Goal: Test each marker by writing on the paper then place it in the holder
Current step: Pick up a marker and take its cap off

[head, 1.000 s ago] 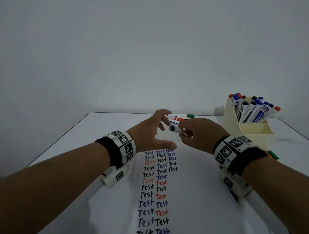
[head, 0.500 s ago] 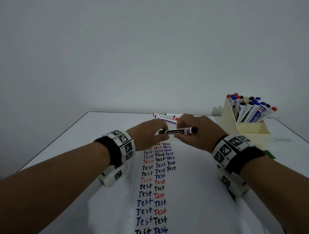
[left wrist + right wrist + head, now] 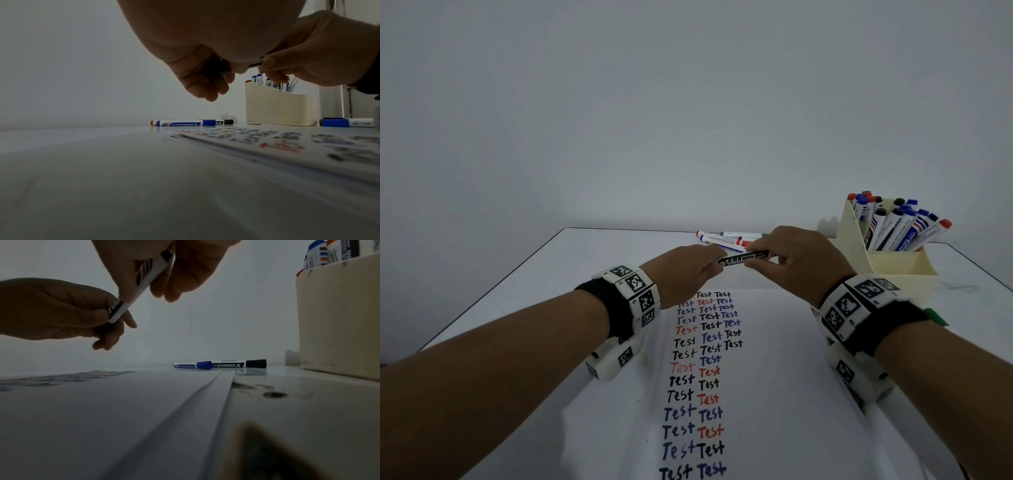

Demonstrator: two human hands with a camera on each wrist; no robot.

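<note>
Both hands hold one black whiteboard marker [image 3: 743, 259] level above the top of the paper [image 3: 767, 377]. My left hand [image 3: 688, 270] grips its left end, where the cap sits inside the curled fingers [image 3: 205, 84]. My right hand [image 3: 794, 260] pinches the barrel [image 3: 141, 279] at the other end. The sheet carries columns of "Test" in black, blue and red. A cream holder [image 3: 893, 263] at the right back holds several markers. Loose markers [image 3: 726, 238] lie on the table behind the hands.
The white table [image 3: 551, 284] ends at a plain wall close behind. A blue-capped marker [image 3: 345, 122] lies right of the holder, and a green object [image 3: 936, 317] shows by my right wrist. The paper is a stack of sheets with raised edges [image 3: 205, 386].
The marker went from pointing at the camera in my right hand to lying level between both hands. My left hand has closed on its left end, and both hands rose slightly.
</note>
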